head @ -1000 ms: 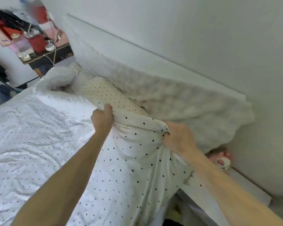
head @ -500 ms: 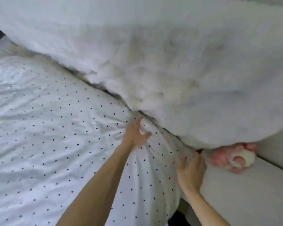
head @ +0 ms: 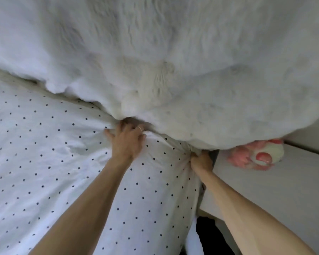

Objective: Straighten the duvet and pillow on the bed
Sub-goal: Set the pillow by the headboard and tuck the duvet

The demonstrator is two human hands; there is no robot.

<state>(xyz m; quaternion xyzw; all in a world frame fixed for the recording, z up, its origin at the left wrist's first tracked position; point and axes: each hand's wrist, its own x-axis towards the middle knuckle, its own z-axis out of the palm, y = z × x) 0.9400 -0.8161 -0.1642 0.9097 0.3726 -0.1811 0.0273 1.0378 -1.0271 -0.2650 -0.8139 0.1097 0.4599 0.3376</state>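
Right hand (head: 201, 161) now grips duvet (head: 44, 162) under fluffy blanket (head: 173, 52).

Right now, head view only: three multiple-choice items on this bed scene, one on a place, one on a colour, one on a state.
1. Where does the pink-and-white plush toy lie?
A) on the floor
B) on the white ledge right of the bed
C) on a chair

2. What colour are the dots on the white cotton duvet?
A) red
B) dark
C) green

3. What is the right hand doing?
A) hanging idle
B) holding the toy
C) gripping the duvet's edge

Answers:
1 B, the toy rests on the ledge.
2 B, the dots look dark navy or black.
3 C, its fingers bunch the fabric.
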